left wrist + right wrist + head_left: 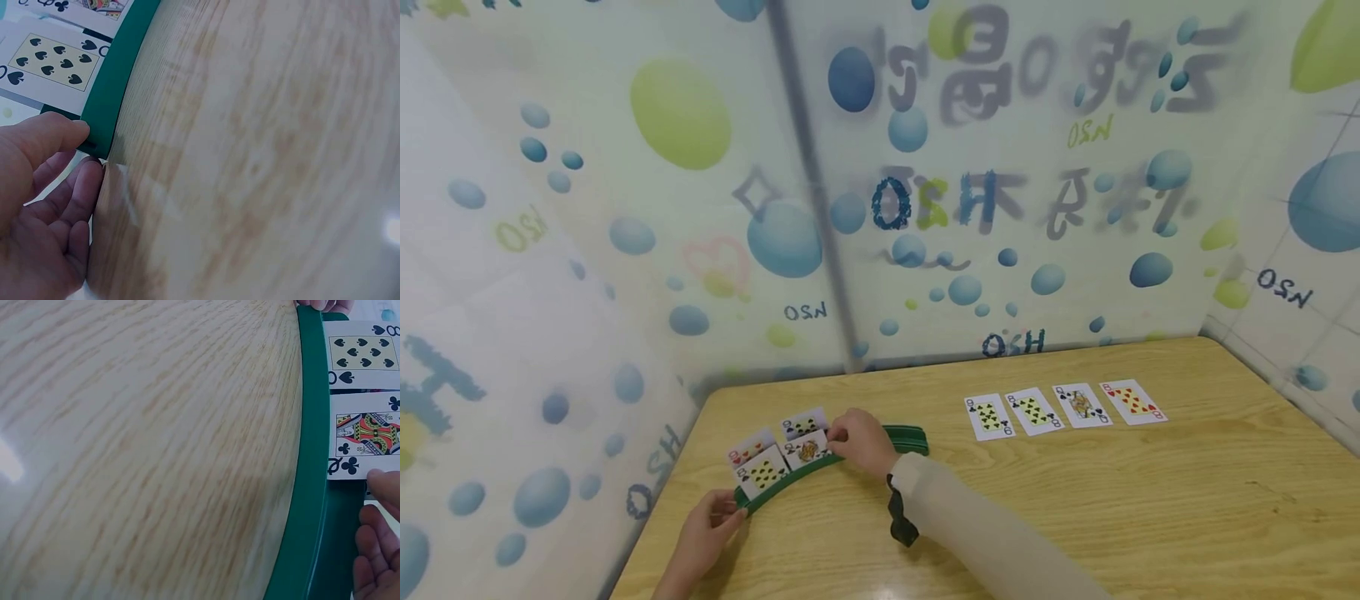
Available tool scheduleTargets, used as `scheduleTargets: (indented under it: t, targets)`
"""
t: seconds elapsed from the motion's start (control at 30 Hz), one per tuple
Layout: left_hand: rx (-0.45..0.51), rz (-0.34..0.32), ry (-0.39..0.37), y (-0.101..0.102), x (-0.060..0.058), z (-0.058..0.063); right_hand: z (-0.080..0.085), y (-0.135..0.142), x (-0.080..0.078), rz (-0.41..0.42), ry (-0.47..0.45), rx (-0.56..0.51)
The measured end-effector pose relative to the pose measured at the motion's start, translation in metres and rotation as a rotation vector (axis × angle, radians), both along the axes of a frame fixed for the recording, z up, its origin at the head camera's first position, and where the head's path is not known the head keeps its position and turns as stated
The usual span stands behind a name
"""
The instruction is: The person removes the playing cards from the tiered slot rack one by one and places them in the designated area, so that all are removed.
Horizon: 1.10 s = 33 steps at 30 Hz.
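Observation:
A curved green card holder [907, 440] lies on the table's left part. My left hand [706, 533] pinches its near left end, thumb on top, in the left wrist view. At the middle of the holder, my right hand [863, 443] pinches the edge of a queen of clubs [369, 434], which stands in the front slot. Beside the queen, the eight of spades [55, 59] leans in the same slot, nearer my left hand. Behind these two, a red-suited card [748, 447] and a black-suited card [805, 422] poke up from the back slot.
To the right, a row of several face-up cards lies on the wooden table [1037, 508]: two black number cards [989, 417] [1034, 412], a black-suited face card [1081, 406] and a red number card [1133, 402]. Patterned curtains [962, 250] hang behind the table's back edge.

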<state>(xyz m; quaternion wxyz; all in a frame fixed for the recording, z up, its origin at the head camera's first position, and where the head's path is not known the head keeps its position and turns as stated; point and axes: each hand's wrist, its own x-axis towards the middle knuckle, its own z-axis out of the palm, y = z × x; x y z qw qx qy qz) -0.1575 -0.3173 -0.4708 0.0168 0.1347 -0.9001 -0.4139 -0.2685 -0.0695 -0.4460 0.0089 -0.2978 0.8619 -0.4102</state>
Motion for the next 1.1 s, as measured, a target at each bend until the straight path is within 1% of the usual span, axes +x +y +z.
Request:
scheduleTargets:
  t: [0.13,0.33,0.63,0.83,0.93,1.1]
  targets:
    - [-0.001,0.014,-0.017,0.0,0.0,0.001,0.002,0.003,0.0,0.031,0.0,-0.023]
    - [0.004,0.01,-0.01,0.001,-0.001,0.0,0.002,0.011,-0.002,0.077,-0.011,-0.087]
    - [0.001,0.007,-0.005,0.001,-0.001,-0.001,0.0,0.021,-0.004,0.091,-0.025,-0.145]
    - [-0.005,0.018,-0.019,0.001,-0.001,-0.002,0.011,0.031,-0.001,0.115,-0.031,-0.171]
    - [-0.011,0.011,-0.016,0.001,0.0,-0.001,0.017,0.039,0.0,0.139,-0.034,-0.183]
    - [-0.027,0.01,-0.013,0.001,-0.001,-0.001,0.023,0.054,-0.003,0.161,-0.034,-0.172]
